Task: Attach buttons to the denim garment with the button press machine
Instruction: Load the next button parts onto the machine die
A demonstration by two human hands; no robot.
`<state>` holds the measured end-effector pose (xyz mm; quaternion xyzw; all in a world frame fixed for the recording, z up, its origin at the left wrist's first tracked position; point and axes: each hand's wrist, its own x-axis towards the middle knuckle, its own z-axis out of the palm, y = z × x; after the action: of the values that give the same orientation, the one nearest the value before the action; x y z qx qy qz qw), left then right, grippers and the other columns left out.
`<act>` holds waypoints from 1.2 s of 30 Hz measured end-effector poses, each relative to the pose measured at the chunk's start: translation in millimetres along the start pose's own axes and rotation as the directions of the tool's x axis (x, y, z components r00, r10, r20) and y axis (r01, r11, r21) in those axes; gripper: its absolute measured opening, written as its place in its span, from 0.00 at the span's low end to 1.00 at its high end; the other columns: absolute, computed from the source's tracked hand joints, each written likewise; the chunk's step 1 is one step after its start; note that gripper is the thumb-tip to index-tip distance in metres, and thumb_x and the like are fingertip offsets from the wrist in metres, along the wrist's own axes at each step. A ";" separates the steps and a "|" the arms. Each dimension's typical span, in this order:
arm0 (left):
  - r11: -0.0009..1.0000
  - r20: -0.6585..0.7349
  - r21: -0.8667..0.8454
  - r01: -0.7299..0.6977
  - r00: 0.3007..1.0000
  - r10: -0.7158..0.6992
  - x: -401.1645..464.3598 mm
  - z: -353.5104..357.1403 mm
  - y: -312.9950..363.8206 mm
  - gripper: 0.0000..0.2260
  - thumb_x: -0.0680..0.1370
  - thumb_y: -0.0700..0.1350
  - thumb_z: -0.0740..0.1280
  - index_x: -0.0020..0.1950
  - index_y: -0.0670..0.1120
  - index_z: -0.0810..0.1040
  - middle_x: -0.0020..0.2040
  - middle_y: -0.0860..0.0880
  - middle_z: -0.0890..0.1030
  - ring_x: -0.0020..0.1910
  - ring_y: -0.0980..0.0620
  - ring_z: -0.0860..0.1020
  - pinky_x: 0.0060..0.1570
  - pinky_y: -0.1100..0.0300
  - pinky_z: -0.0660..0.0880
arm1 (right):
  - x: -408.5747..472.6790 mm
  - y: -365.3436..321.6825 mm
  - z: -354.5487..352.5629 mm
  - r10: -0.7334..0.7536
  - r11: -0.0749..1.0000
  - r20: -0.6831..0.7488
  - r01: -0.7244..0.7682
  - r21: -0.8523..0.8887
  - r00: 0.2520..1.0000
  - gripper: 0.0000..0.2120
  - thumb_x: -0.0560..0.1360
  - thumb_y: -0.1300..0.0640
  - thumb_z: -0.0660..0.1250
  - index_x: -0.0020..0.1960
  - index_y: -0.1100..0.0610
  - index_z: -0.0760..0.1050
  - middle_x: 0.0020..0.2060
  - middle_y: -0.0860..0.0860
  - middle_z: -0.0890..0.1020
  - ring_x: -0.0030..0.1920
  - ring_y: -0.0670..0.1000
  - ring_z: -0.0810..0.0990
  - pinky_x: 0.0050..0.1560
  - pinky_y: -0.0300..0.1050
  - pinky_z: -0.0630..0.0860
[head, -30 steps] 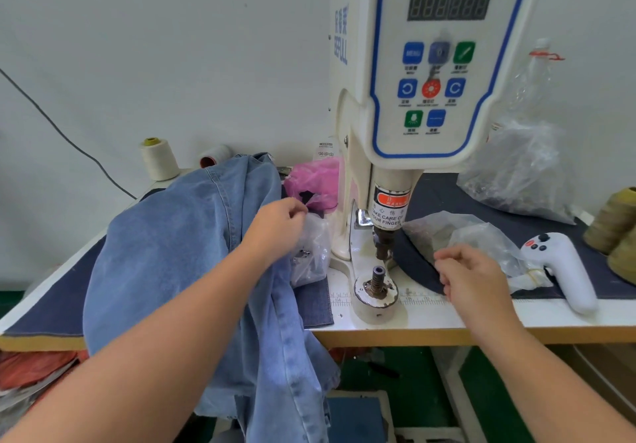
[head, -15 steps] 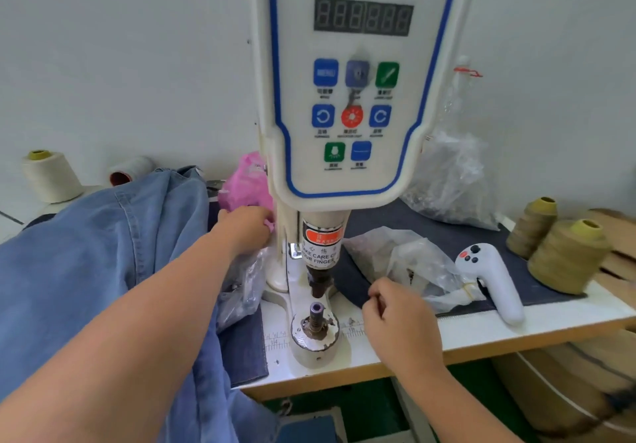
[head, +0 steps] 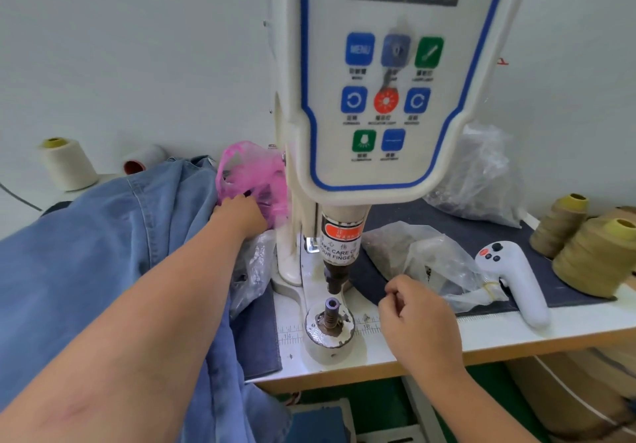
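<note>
While the denim garment [head: 103, 253] is lying heaped over the left part of the bench [head: 481, 330] and hanging off its front edge, the left hand [head: 241, 214] is reaching across it into the pink plastic bag [head: 251, 174] beside the column of the button press machine [head: 378, 98]. The fingers are going into the bag's folds, so I cannot tell whether that grip is holding anything. A clear bag [head: 253, 263] is sitting just below the pink one, against the denim.

The right hand [head: 418, 318] is hovering just right of the lower die [head: 331, 318], fingers curled in with thumb and forefinger meeting in a narrow pinch; whether a button is sitting in it is too small to tell. The lower die post is standing bare under the upper punch [head: 335, 277], with no fabric between them. A warning label is wrapping the ram above the punch.

To the right, a crumpled clear bag [head: 423, 260] is lying on a dark cloth mat [head: 464, 229], touching a white handheld controller [head: 516, 277]. A second clear bag [head: 481, 174] is leaning near the wall. Olive thread cones [head: 592, 253] are standing at the right edge; a cream cone [head: 67, 164] and a tipped spool [head: 141, 162] are sitting far left behind the denim.
</note>
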<state>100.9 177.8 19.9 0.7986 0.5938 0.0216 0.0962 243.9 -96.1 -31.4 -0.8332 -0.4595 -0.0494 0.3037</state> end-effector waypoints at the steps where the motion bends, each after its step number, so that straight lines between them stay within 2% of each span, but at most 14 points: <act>1: 0.999 -0.007 -0.022 -0.046 0.999 0.046 0.5 -0.4 -4.7 0.16 0.78 0.46 0.67 0.64 0.42 0.76 0.62 0.43 0.78 0.60 0.41 0.76 0.63 0.49 0.74 | -0.2 -0.2 -0.1 0.001 1.000 -0.002 -0.001 0.001 1.000 0.04 0.76 0.56 0.67 0.45 0.49 0.78 0.32 0.41 0.75 0.32 0.39 0.73 0.30 0.30 0.60; 4: 0.982 0.002 -0.059 -0.180 0.984 0.181 4.3 0.6 -14.3 0.19 0.76 0.46 0.68 0.65 0.40 0.74 0.53 0.43 0.81 0.53 0.44 0.79 0.57 0.48 0.77 | -0.8 -0.8 -1.0 0.003 1.000 -0.010 -0.003 0.010 1.000 0.04 0.75 0.58 0.67 0.44 0.50 0.78 0.31 0.41 0.75 0.32 0.39 0.72 0.31 0.30 0.59; 6: 0.965 -0.044 -0.096 -0.242 0.970 0.239 1.8 -2.7 -17.2 0.21 0.75 0.45 0.70 0.65 0.38 0.73 0.49 0.44 0.82 0.50 0.45 0.80 0.54 0.48 0.78 | -1.4 -0.9 -1.3 0.000 1.000 -0.014 0.000 0.011 1.000 0.04 0.75 0.58 0.67 0.44 0.50 0.79 0.31 0.42 0.76 0.32 0.39 0.73 0.31 0.30 0.59; 8: 0.962 -0.104 -0.133 -0.239 0.969 0.226 -0.1 -7.9 -22.9 0.15 0.76 0.41 0.67 0.60 0.37 0.75 0.45 0.44 0.82 0.46 0.45 0.80 0.51 0.48 0.79 | -1.6 -1.2 -1.4 0.001 1.000 -0.019 -0.001 0.018 1.000 0.04 0.75 0.58 0.67 0.44 0.50 0.79 0.31 0.42 0.76 0.31 0.39 0.73 0.31 0.30 0.60; 9: 0.970 -0.097 -0.115 -0.215 0.974 0.205 -2.2 -10.9 -26.2 0.11 0.77 0.39 0.64 0.57 0.38 0.77 0.45 0.43 0.82 0.45 0.45 0.80 0.50 0.49 0.79 | -1.6 -1.6 -1.4 0.005 1.000 -0.019 -0.005 0.019 1.000 0.04 0.75 0.58 0.67 0.44 0.50 0.79 0.31 0.42 0.76 0.31 0.39 0.73 0.31 0.30 0.59; 11: 0.986 -0.033 -0.033 -0.164 0.986 0.163 -4.7 -13.0 -34.1 0.10 0.78 0.37 0.61 0.55 0.40 0.80 0.50 0.42 0.83 0.48 0.43 0.80 0.52 0.52 0.78 | -1.3 -1.6 -1.2 0.009 1.000 -0.017 -0.009 0.019 1.000 0.04 0.75 0.58 0.67 0.44 0.50 0.78 0.31 0.42 0.75 0.31 0.39 0.73 0.31 0.30 0.60; 13: 0.986 -0.008 0.062 -0.153 0.988 0.153 -5.4 -10.6 -40.1 0.12 0.78 0.38 0.61 0.57 0.44 0.81 0.52 0.44 0.82 0.50 0.44 0.79 0.55 0.51 0.77 | -1.9 -1.7 -1.2 0.008 1.000 -0.015 -0.008 0.017 1.000 0.04 0.75 0.58 0.67 0.44 0.50 0.78 0.30 0.42 0.75 0.31 0.40 0.73 0.31 0.30 0.60; 15: 0.980 -0.020 0.130 -0.151 0.988 0.154 -1.5 -4.9 -42.3 0.12 0.79 0.41 0.60 0.60 0.46 0.77 0.50 0.47 0.79 0.48 0.46 0.77 0.54 0.51 0.77 | -2.0 -1.1 -1.3 0.008 1.000 -0.017 -0.007 0.013 1.000 0.04 0.75 0.58 0.67 0.44 0.50 0.78 0.30 0.42 0.75 0.31 0.40 0.73 0.31 0.30 0.60; 18: 0.980 -0.045 0.150 -0.133 0.989 0.141 2.3 2.7 -42.7 0.12 0.81 0.46 0.60 0.63 0.45 0.73 0.54 0.46 0.79 0.47 0.47 0.75 0.50 0.53 0.76 | -1.7 -1.1 -0.6 -0.001 1.000 -0.024 0.001 0.015 1.000 0.04 0.75 0.58 0.67 0.43 0.50 0.78 0.30 0.41 0.75 0.31 0.39 0.73 0.31 0.30 0.60; 22: 0.989 0.012 0.133 -0.059 0.998 0.058 4.9 4.8 -42.5 0.13 0.82 0.45 0.58 0.61 0.44 0.79 0.56 0.45 0.81 0.53 0.44 0.78 0.57 0.51 0.76 | -1.3 -0.3 0.2 -0.004 1.000 -0.032 0.005 0.018 0.999 0.04 0.74 0.58 0.68 0.43 0.50 0.78 0.30 0.41 0.75 0.31 0.39 0.73 0.31 0.29 0.60; 26: 1.000 -0.110 0.013 -0.016 0.994 0.018 3.1 7.5 -43.2 0.10 0.79 0.40 0.61 0.54 0.46 0.81 0.48 0.46 0.81 0.46 0.45 0.78 0.45 0.54 0.76 | -1.0 0.5 1.0 0.005 1.000 -0.034 -0.004 0.025 0.999 0.04 0.74 0.58 0.67 0.43 0.50 0.78 0.30 0.41 0.75 0.31 0.39 0.73 0.31 0.30 0.59; 30: 0.966 -0.246 -0.223 -0.129 0.966 0.072 1.0 4.1 -44.6 0.08 0.77 0.43 0.63 0.42 0.45 0.79 0.39 0.46 0.80 0.43 0.44 0.78 0.41 0.56 0.73 | -1.6 0.9 1.4 -0.004 1.000 -0.043 0.005 0.024 0.999 0.04 0.74 0.59 0.67 0.43 0.51 0.78 0.30 0.42 0.76 0.31 0.40 0.73 0.30 0.31 0.60; 33: 0.935 -0.275 -0.322 -0.152 0.960 0.061 -3.6 -6.5 -44.9 0.09 0.78 0.42 0.62 0.44 0.41 0.80 0.43 0.44 0.82 0.46 0.42 0.78 0.44 0.52 0.75 | -2.5 1.3 1.0 -0.012 0.999 -0.052 0.014 0.033 0.999 0.04 0.74 0.59 0.67 0.43 0.51 0.78 0.30 0.42 0.75 0.31 0.39 0.72 0.30 0.31 0.60; 36: 0.920 -0.296 -0.343 -0.188 0.952 0.084 -9.1 -13.6 -45.9 0.10 0.79 0.38 0.59 0.50 0.41 0.80 0.44 0.43 0.84 0.45 0.42 0.79 0.40 0.54 0.72 | -2.6 1.5 0.4 -0.024 0.999 -0.060 0.026 0.039 0.998 0.05 0.74 0.60 0.67 0.42 0.52 0.78 0.29 0.42 0.75 0.31 0.40 0.72 0.30 0.32 0.61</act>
<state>52.8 183.5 25.7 0.7952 0.5293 0.2496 0.1586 243.5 -98.4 -33.4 -0.8194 -0.4614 -0.0690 0.3330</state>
